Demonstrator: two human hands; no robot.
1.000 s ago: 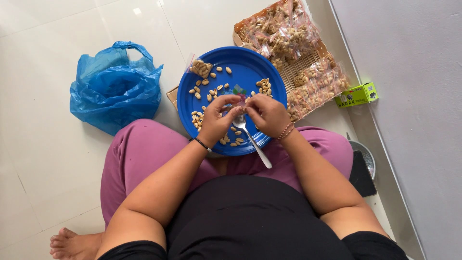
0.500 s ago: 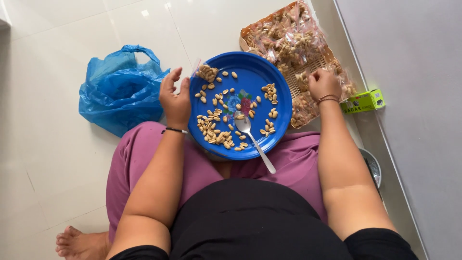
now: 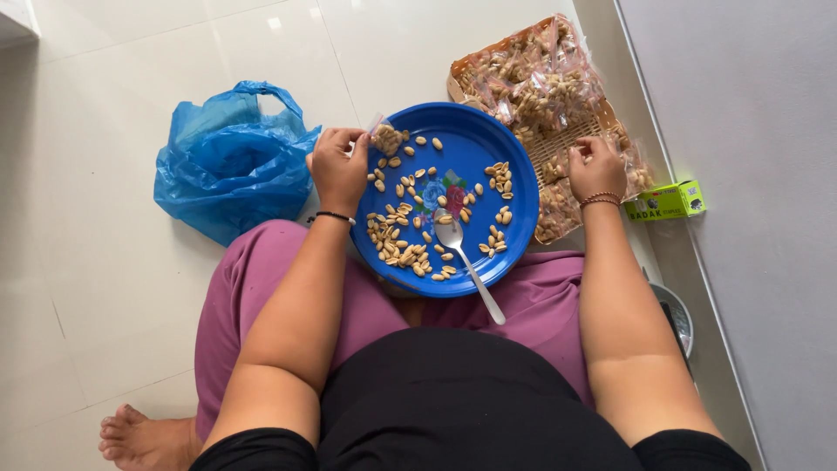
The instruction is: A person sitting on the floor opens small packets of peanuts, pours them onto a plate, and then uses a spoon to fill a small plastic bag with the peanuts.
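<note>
**Q:** Report positions, left to right.

**A:** At 9 o'clock from the plate, a blue plastic bag lies crumpled on the white tiled floor, its mouth open upward. Just beside it is my left hand. Its fingers are pinched together on the corner of a small clear packet of peanuts, which rests on the plate's rim at 10 o'clock.

**Q:** And the plate?

**A:** The blue round plate sits on my lap, on the purple trousers. Shelled peanuts are scattered over it, thickest at 7 o'clock. A metal spoon lies bowl-up near the centre, its handle running past the rim at 5 o'clock.

**Q:** Right side?

**A:** My right hand is at 3 o'clock from the plate, resting on a woven tray stacked with clear peanut packets. Its fingers are curled together on one packet; whether they fully clamp it, I cannot tell. A small green box lies on the floor just beyond, at 3 o'clock.
</note>
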